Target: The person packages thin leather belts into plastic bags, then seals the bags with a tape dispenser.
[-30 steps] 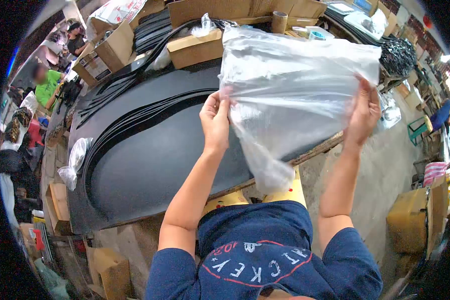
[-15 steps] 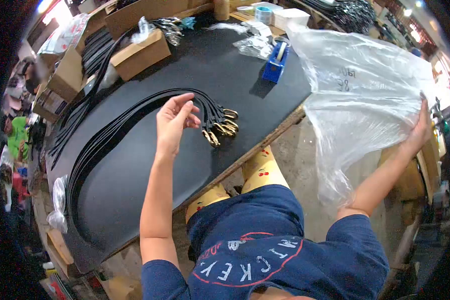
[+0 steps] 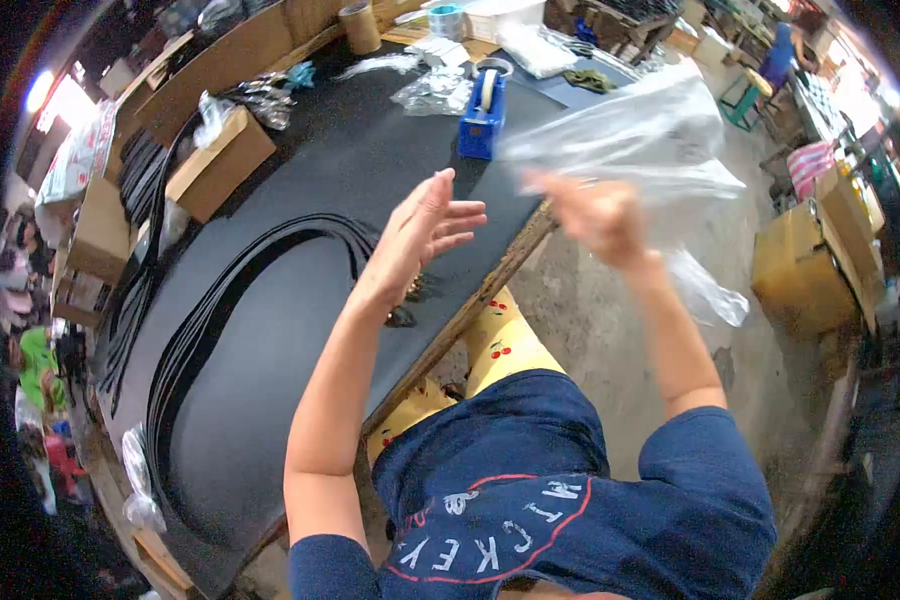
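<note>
My left hand [image 3: 422, 232] is raised over the table with its fingers apart and nothing in it. It partly hides the metal clasps [image 3: 410, 290] at the end of a curved bundle of black straps [image 3: 225, 275]. My right hand [image 3: 600, 218] is blurred at the table's edge, beside a large clear plastic bag [image 3: 640, 135]. The bag spreads behind and beyond this hand, and the blur hides whether the fingers grip it. A blue tape dispenser [image 3: 482, 122] stands just left of the bag.
The black table [image 3: 260, 390] has an open cardboard box [image 3: 220, 165] and more black straps [image 3: 142, 250] at the left. Small plastic bags [image 3: 435, 92] lie near the back. A cardboard box [image 3: 810, 265] stands at the right; a person [image 3: 780, 55] is far off.
My right hand has swung left toward the table, and the plastic bag has shifted left with it. My left hand has moved right, its fingers more stretched out. The view has turned right.
</note>
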Available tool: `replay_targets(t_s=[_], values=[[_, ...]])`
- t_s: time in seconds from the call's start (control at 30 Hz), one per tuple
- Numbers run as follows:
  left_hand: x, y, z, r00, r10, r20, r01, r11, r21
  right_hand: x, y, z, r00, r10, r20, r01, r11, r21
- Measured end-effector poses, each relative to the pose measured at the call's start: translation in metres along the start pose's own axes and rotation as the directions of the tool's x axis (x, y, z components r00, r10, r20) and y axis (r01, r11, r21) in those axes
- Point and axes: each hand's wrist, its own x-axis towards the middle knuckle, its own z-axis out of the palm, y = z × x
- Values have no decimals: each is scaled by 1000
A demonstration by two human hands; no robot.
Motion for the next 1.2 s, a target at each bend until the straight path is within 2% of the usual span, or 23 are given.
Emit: replay_targets(t_s=[0.07,0.1,0.13,0.2,0.23,0.27,0.33,0.37,0.4,0.47,0.53,0.6,0.63,0.7,0.73,0.8,0.87,0.97,1.0,1.03,1.07,1.13,1.2], values=[[21,-18,7,999,-1,38,-2,998,66,0,-6,54,985,-108,-135,126,983,134],[30,-22,13,998,-24,-57,27,998,65,-4,-8,71,986,-95,-134,113,985,131],[39,-28,16,998,-33,-53,37,997,67,-7,-12,86,988,-96,-118,109,988,113],[56,-45,11,970,111,-216,-85,988,127,-8,-20,98,990,-98,-100,109,988,111],[69,-60,2,953,104,-285,-107,994,6,-8,-24,99,996,-52,-71,64,980,186],[75,-66,-2,953,100,-286,-102,995,9,-8,-27,97,999,-6,-39,16,967,255],[85,-76,-10,915,58,-398,-116,986,-122,-15,-24,91,998,58,-27,-48,957,287],[87,-80,-13,910,30,-414,-104,982,-157,-19,-16,89,977,104,-186,-48,957,285],[89,-85,-16,911,26,-412,-99,983,-156,-23,-6,87,929,145,-341,-46,958,284],[90,-92,-21,877,0,-480,-93,981,-170,-31,21,75,783,341,-520,-310,939,149],[90,-98,-25,878,-17,-478,-70,984,-164,-40,60,75,532,624,-573,-575,762,296],[94,-107,-32,875,-34,-484,-39,989,-140,-57,107,92,204,911,-358,-718,388,577],[94,-109,-33,878,-35,-478,-36,990,-140,-72,129,104,199,911,-361,-721,386,576],[98,-109,-36,864,-81,-497,40,995,-93,-90,161,126,171,980,102,-785,73,615],[99,-107,-35,863,-78,-499,38,995,-90,-85,158,123,174,979,103,-783,74,617],[96,-107,-35,859,2,-512,11,1000,22,-82,150,117,381,893,239,-820,207,534],[94,-103,-33,859,18,-512,-12,1000,15,-74,144,112,426,884,195,-747,221,626],[95,-106,-42,867,-34,-497,11,999,-50,-60,157,106,524,850,-51,-678,452,579],[101,-118,-51,798,75,-598,13,990,142,-55,163,102,524,850,-56,-675,454,582],[105,-125,-57,716,203,-668,37,945,326,-49,169,97,581,805,-119,-684,562,465],[97,-108,-37,638,476,-605,6,783,622,-41,173,92,641,748,-171,-676,656,335],[83,-74,5,534,785,-315,-143,451,881,-26,181,89,681,708,-187,-646,701,301],[82,-64,27,641,764,-68,-281,316,906,-13,195,92,735,632,-245,-626,772,111]])
